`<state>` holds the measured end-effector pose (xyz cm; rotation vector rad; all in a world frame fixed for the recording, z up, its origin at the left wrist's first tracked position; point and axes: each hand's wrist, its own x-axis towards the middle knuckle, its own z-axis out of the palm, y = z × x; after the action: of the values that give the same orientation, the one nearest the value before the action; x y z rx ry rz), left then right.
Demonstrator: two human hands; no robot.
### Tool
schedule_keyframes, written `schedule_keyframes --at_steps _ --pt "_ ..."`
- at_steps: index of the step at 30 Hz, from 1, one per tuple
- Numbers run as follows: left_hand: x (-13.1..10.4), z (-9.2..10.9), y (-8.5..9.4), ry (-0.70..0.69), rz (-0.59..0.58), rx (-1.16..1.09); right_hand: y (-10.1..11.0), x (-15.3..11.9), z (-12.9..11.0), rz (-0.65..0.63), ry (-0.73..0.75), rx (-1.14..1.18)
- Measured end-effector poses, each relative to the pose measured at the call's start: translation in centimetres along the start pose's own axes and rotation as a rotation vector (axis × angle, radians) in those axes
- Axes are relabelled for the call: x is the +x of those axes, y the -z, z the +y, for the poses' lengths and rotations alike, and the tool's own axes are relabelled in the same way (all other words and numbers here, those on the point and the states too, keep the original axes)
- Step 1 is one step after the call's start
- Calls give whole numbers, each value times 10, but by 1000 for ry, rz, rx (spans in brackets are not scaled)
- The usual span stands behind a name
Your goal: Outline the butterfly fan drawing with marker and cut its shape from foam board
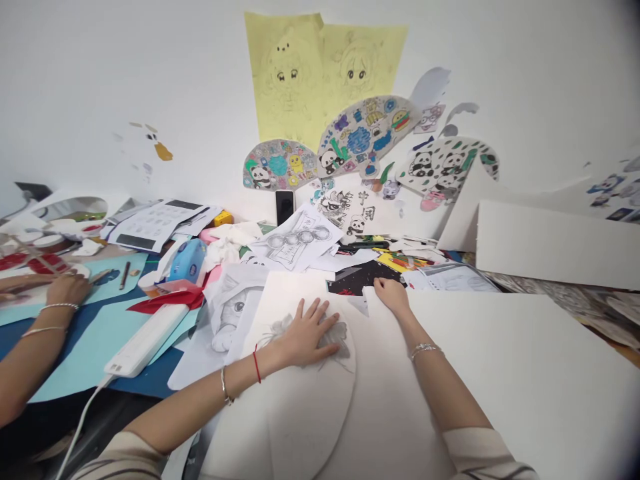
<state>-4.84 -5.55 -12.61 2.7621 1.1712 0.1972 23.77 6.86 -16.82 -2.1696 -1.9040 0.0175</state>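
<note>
My left hand [311,333] lies flat with its fingers spread on a rounded white board [310,413] that bears a grey pencil drawing, and covers part of that drawing. To its right, my right hand [391,295] is closed at the top edge of a large white sheet [390,400]; whether its fingers grip that edge is hard to make out. The rounded board rests on top of the large sheet. A cat drawing [233,313] lies just left of the board.
Another person's hands [69,289] work at the far left. A white power strip [145,340], a blue tissue pack [187,261] and loose drawings [299,237] lie around. A phone [285,207] stands against the wall. Another white board [555,243] leans at right.
</note>
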Motion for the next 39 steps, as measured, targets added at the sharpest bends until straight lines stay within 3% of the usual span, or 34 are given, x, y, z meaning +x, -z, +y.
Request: schedule_keyframes --at_steps 15,26,33,39 --pt "4 -3 -3 -15 38 -4 3 -2 -1 9 11 10" --pt "60 -24 22 -192 182 -34 14 -6 -7 -24 2 34" --pt "53 -42 33 -272 149 -33 30 -7 -15 -37 -35 52" --pt "36 -39 40 -197 136 6 66 -15 -21 -27 -8 45"
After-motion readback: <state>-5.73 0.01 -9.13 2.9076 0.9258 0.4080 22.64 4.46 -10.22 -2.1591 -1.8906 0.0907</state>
